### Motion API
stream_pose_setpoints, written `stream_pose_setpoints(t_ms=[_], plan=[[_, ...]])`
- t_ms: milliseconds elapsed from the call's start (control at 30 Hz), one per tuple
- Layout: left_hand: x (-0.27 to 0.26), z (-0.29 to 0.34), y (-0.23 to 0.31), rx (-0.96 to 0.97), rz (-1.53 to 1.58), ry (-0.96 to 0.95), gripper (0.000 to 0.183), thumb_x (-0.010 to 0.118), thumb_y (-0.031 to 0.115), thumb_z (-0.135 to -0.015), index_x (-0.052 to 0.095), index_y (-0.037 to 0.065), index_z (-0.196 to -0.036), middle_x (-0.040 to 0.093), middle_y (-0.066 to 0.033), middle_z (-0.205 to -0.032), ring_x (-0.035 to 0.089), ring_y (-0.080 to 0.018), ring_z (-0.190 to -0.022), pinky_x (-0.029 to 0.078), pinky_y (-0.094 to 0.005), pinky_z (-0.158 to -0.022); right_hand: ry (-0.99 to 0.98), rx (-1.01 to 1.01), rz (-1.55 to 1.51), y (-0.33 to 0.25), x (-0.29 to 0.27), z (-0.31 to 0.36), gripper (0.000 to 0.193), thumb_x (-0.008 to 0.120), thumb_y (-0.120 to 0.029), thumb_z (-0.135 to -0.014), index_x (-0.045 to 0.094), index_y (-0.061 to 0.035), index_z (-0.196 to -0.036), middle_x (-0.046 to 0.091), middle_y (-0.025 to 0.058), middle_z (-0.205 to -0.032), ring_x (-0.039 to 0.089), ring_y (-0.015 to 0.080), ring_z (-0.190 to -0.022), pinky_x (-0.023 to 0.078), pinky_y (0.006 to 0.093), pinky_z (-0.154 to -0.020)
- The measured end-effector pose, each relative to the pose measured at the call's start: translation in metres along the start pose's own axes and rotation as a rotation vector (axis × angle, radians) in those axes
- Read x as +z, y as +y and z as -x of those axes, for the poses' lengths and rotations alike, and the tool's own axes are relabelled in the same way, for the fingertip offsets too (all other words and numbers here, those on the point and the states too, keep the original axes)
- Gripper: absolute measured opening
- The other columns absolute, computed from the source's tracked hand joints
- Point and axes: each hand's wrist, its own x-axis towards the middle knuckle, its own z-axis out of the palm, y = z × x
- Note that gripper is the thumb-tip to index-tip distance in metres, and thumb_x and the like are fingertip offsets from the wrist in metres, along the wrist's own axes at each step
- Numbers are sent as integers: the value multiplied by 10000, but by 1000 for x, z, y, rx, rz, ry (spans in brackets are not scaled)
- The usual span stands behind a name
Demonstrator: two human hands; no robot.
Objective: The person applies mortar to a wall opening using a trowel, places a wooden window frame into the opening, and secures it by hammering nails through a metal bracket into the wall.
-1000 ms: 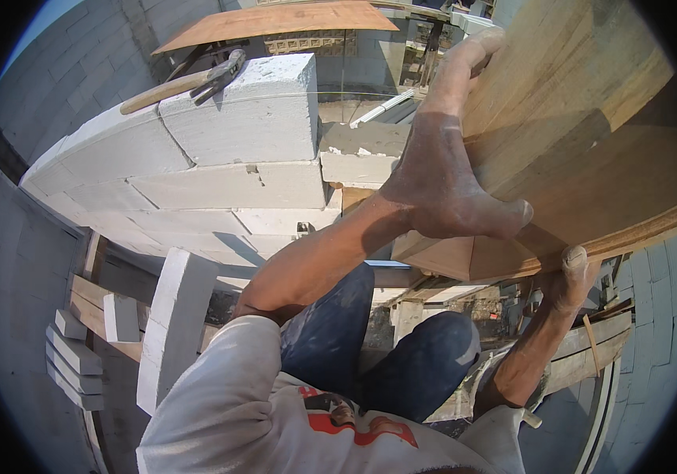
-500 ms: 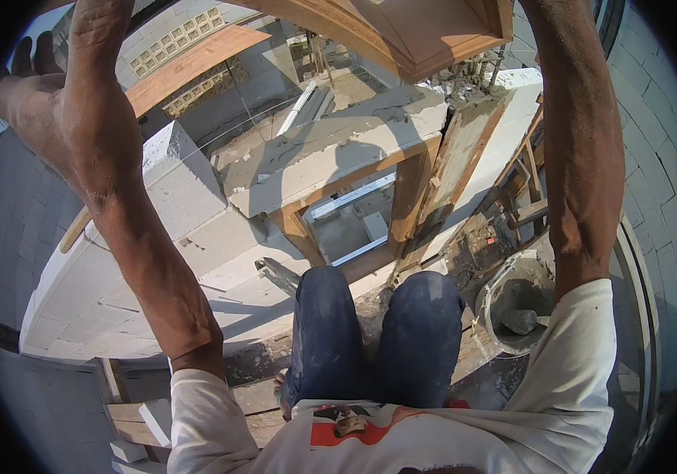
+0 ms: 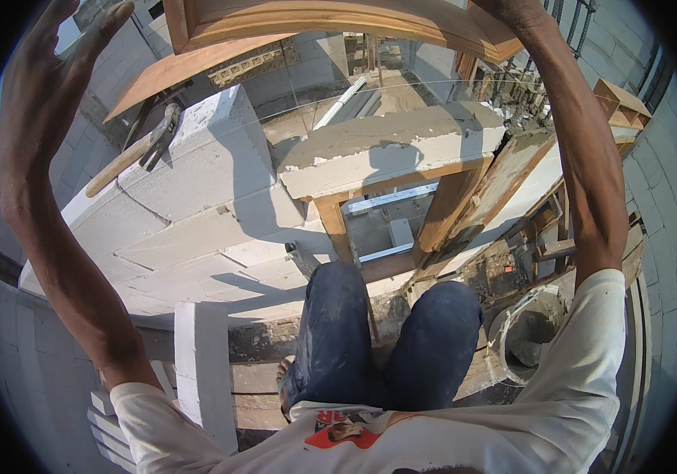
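Observation:
A brown wooden frame (image 3: 338,28) with a panel inside hangs raised above the wall at the top. My right hand (image 3: 516,12) is closed at the frame's right corner, its fingertips partly cut off by the picture's upper rim. At the upper left my left hand (image 3: 46,95) is raised with the fingers apart, holding nothing, a little left of the frame. Below it a claw hammer (image 3: 121,162) lies on top of the white block wall (image 3: 188,178). A mortar-covered lintel (image 3: 386,170) spans a wooden window frame (image 3: 453,201) set in the wall.
A bucket of grey mortar (image 3: 524,340) stands on the planks (image 3: 255,403) by my right knee. An upright white block (image 3: 200,371) stands at my left. A taut string (image 3: 425,83) crosses above the lintel; steel bars (image 3: 575,24) rise at the upper right.
The wooden frame has shifted left in view and sits more level. My left hand has moved with its fingers upward. The hammer and the upright block have come into view.

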Motion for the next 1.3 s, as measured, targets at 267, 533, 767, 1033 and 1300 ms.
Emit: stream_pose_setpoints(t_ms=[267,533,767,1033,1300], plan=[[53,35,74,-224,434,-256,734,699,390,-1023,416,95,-1632,497,-207,-1618,537,-333,-1441,401,-463,-1235,-264,-68,82,-7,5,21,573,770,-53,-875,632,-117,-1427,721,156,-956,701,305,-788,598,402,-695],[151,17,76,4,565,-521,793,539,537,-1074,333,49,-1664,334,-211,-1723,310,-369,-1597,232,-480,-1323,-266,-270,81,-9,59,48,436,717,-50,-875,651,-67,-1306,685,184,-1139,675,390,-1020,582,480,-860],[139,16,120,81,564,-807,708,421,547,-1117,376,90,-1657,358,-190,-1716,294,-373,-1602,210,-486,-1334,-302,-339,32,-42,71,69,330,691,-48,-830,674,-35,-1159,691,195,-1139,669,389,-1040,576,492,-875],[189,49,118,245,601,-753,658,376,512,-1131,454,68,-1610,446,-210,-1657,421,-380,-1529,319,-476,-1288,-465,-345,27,-56,88,108,256,681,-54,-836,658,-14,-1088,690,202,-1133,655,388,-1079,544,497,-996],[205,79,121,444,515,-712,563,355,382,-1138,458,76,-1600,446,-204,-1653,462,-368,-1497,360,-473,-1263,-549,-177,-53,-54,108,159,874,782,-68,-895,392,-303,-1641,589,43,-1563,659,335,-1292,624,442,-1041]])
